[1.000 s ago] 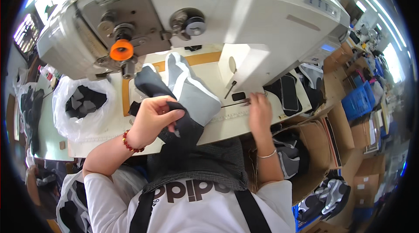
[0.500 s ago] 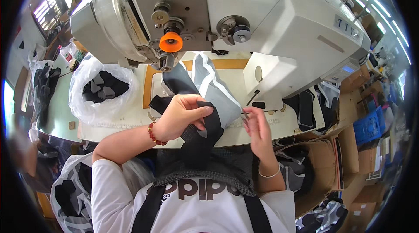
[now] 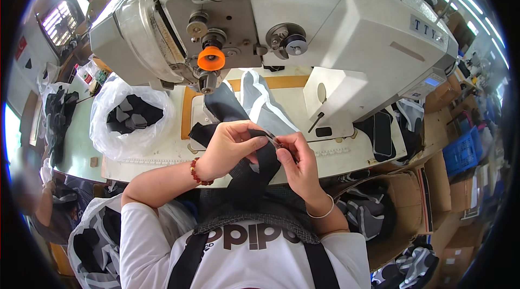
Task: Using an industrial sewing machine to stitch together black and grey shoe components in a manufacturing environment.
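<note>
Between its thumb and fingers, my left hand [image 3: 230, 145] pinches the edge of a black fabric piece [image 3: 266, 161] that hangs down toward my lap. My right hand [image 3: 299, 161] is closed around a small slim metal tool that looks like thread snips [image 3: 272, 140]. Its tip meets the black fabric right beside my left fingertips. Behind both hands, a grey fabric piece with white trim [image 3: 262, 102] lies on the sewing machine bed, partly covered by my hands. The sewing machine [image 3: 336, 23] stands over it, with an orange knob [image 3: 211, 58] on its head.
A white plastic bag [image 3: 103, 126] of dark cut pieces stands on the table at left. More black pieces [image 3: 376, 134] lie at its right end. A cardboard box [image 3: 403, 197] of fabric parts is at lower right, another bag [image 3: 89, 262] at lower left. A co-worker's arm [image 3: 44, 205] shows at far left.
My right hand has moved left and inward, bringing the metal tool from beside the grey fabric to the black fabric at my left fingers. My left hand keeps its pinch.
</note>
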### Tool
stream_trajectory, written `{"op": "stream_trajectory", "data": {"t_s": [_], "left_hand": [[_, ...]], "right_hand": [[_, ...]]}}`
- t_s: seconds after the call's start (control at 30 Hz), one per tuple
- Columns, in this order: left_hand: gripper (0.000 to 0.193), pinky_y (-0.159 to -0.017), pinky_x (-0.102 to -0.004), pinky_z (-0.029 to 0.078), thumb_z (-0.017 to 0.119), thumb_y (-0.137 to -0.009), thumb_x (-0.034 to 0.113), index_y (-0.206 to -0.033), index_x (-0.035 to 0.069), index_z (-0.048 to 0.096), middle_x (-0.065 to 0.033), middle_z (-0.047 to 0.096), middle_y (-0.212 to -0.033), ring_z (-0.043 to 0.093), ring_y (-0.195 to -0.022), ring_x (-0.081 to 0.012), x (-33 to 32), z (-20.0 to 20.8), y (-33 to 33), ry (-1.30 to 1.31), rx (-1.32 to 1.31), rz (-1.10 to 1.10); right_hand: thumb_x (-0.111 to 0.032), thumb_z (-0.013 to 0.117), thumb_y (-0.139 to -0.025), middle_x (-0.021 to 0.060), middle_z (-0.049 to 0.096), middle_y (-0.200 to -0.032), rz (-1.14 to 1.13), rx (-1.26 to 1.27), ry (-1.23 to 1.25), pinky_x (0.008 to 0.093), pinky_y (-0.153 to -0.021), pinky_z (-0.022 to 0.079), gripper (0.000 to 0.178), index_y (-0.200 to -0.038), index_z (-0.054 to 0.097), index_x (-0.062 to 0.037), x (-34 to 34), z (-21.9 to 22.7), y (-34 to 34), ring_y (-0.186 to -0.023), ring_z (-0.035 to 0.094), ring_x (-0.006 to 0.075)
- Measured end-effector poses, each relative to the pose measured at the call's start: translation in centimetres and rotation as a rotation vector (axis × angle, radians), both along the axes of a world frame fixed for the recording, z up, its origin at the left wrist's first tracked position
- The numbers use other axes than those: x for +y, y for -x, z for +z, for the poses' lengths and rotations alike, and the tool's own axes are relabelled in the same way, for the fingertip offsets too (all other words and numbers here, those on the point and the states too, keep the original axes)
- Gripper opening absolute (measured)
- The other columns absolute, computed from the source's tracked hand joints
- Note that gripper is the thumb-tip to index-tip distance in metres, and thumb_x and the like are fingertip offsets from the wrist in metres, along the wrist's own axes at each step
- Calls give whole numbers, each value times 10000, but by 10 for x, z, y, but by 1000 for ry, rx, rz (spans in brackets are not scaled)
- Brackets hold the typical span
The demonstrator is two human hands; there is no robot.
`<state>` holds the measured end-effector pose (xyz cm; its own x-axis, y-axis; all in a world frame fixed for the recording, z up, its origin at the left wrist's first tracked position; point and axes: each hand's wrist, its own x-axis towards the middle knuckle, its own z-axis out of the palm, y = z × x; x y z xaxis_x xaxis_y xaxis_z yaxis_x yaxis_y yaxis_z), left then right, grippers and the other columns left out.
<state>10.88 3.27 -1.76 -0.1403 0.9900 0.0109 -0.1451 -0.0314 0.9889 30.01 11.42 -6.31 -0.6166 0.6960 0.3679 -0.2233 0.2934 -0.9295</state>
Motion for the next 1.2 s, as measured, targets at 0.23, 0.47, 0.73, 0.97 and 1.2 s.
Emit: {"op": "stream_trajectory", "data": {"t_s": [0.23,0.47,0.73,0.97,1.2], "left_hand": [[171,-624,-220,588,704,-1004,61,-1150,-23,737,-27,746,-934,672,-729,-54,1,-1,0,-16,-42,-10],[183,-621,-224,594,701,-1004,51,-1173,-10,738,-25,746,-941,666,-748,-48,3,-2,-3,-17,-42,-1],[192,-628,-221,592,699,-1010,65,-1183,-10,734,-17,742,-958,660,-777,-42,5,-3,-2,-26,-44,-15],[181,-624,-226,595,703,-1008,65,-1168,-14,734,-16,735,-950,659,-780,-45,5,-5,-1,-16,-44,-6],[147,-636,-237,608,698,-1008,60,-1127,-19,730,-29,741,-934,684,-776,-64,3,-2,3,23,-22,5]], "right_hand": [[-213,663,-1060,117,740,-981,-19,7,-22,277,-799,543,269,-1165,605,28,1,-3,1,-893,705,149],[-188,666,-1056,114,740,-970,-34,18,-22,269,-792,538,245,-1157,607,27,0,-2,0,-890,698,139],[-191,652,-1066,49,679,-951,-35,45,-24,236,-754,494,234,-1152,594,19,-1,-3,2,-825,596,80],[-160,662,-1058,67,716,-912,-47,70,7,240,-742,510,198,-1127,617,20,1,-6,3,-830,650,86],[-93,649,-1050,20,693,-867,-113,51,73,220,-684,463,120,-1112,631,9,15,-27,-8,-790,599,42]]}}
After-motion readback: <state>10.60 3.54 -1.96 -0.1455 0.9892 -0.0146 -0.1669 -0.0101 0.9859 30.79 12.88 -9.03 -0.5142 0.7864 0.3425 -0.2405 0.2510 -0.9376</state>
